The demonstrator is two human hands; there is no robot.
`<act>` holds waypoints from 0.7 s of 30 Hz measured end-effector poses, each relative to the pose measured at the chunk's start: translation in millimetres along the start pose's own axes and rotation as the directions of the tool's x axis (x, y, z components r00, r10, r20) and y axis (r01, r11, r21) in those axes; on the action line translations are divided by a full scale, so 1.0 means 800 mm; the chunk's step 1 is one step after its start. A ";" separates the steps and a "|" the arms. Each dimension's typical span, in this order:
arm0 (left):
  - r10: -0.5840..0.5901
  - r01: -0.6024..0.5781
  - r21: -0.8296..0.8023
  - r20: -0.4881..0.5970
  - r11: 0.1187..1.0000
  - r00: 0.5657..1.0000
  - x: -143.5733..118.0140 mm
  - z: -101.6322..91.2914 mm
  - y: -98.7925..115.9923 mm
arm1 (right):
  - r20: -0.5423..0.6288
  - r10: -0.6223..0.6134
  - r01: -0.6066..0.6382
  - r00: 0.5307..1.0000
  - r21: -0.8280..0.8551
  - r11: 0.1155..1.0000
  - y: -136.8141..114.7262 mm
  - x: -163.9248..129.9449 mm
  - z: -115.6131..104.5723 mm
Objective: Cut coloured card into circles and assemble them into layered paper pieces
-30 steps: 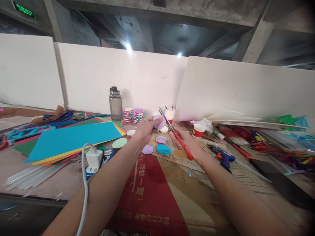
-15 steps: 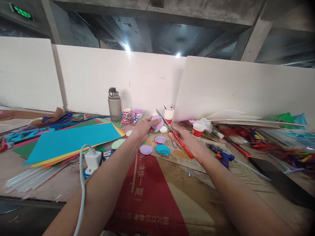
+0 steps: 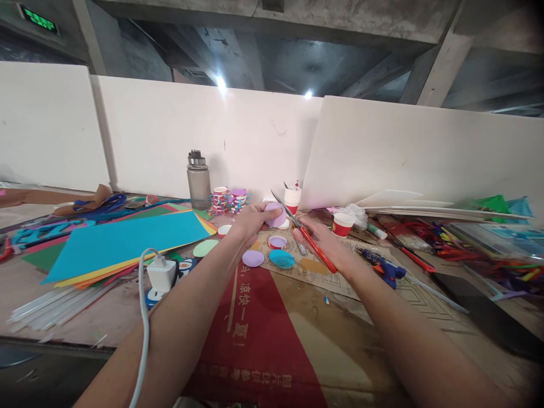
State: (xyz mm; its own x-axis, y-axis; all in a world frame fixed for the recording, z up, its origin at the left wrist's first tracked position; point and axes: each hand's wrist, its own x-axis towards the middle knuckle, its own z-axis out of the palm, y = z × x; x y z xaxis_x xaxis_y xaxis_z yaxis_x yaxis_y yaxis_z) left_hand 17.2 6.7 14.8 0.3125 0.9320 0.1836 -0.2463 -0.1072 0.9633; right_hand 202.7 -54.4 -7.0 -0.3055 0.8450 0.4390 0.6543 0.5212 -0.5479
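Observation:
Between thumb and fingers, my left hand [image 3: 250, 222] pinches a round purple paper disc [image 3: 275, 216]. My right hand [image 3: 318, 235] is closed on red-handled scissors [image 3: 313, 247], whose blades point up and left, along the right edge of the disc. Below the hands, another purple paper disc [image 3: 253, 258] and a blue paper disc [image 3: 281, 258] lie on the cardboard. A small round piece with a red rim and purple top [image 3: 277, 242] sits just above them. Further left lies a pale green paper disc [image 3: 205, 247].
Coloured paper sheets [image 3: 127, 243], a white charger [image 3: 161, 276] with its cable, and a grey bottle [image 3: 198, 181] are on the left. Two decorated cup pieces [image 3: 220, 199] stand behind. To the right are a paper cup [image 3: 342, 224], a blue glue gun [image 3: 387, 272] and a black board [image 3: 484, 311].
My left hand and the purple disc have shifted slightly right, and the disc has turned a little. The scissors remain beside it, moved very slightly.

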 end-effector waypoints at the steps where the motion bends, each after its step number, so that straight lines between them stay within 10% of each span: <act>1: 0.001 -0.001 0.000 0.001 1.000 1.000 0.000 0.000 0.000 | -0.001 -0.002 0.002 1.000 0.001 1.000 0.000 0.000 0.000; 21: 0.015 -0.026 0.177 0.068 0.984 0.998 0.007 -0.019 -0.002 | 0.088 -0.014 0.017 0.996 -0.028 0.999 -0.008 -0.007 -0.017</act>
State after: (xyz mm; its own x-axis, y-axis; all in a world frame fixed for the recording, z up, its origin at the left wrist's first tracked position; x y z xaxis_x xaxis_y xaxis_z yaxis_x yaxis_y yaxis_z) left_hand 5.2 17.2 11.2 0.3702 0.9048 0.2104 -0.0879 -0.1914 0.9776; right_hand 209.5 -64.1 4.1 -0.3745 0.8449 0.3820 0.6685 0.5315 -0.5202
